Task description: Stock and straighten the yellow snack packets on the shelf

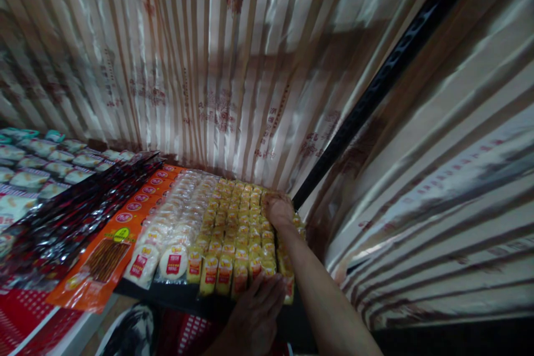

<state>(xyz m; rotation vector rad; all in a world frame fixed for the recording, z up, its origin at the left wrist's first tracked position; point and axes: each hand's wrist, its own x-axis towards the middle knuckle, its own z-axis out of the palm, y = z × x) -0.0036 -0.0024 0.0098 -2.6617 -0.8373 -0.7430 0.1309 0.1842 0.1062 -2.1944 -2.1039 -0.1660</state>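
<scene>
The fingers of the left hand (pixel 255 314) lie side by side, nearly straight, their tips at the front ends of the yellow packets (pixel 233 222); the palm faces away from me, and I make out nothing gripped in it. The right hand (pixel 278 208) is at the back right of the same block, knuckles up and fingers bent down over the packets. It is blurred there, so I cannot tell whether those fingers are pinching one or only pressing.

The yellow packets stand in close rows running from front to back, their red labels showing along the front; the rightmost row lies under the right forearm. Just to the left of them run two rows of clear packs (pixel 173 261) with round white pieces inside, also red-labelled. Next comes a long orange pack (pixel 120 228) lying aslant, then a spread of dark glossy packs (pixel 89 214), and at the far left rows of pale packs (pixel 29 178), some edged in teal.

All this sits above the dark front edge of a shelf (pixel 177 292). Below it I see red perforated plastic (pixel 194 334) and what looks like a black-and-white shoe (pixel 129 331). Behind, pleated printed sheeting (pixel 225 67) hangs as a wall, with a slotted black post (pixel 371 97) slanting down toward the right hand.
</scene>
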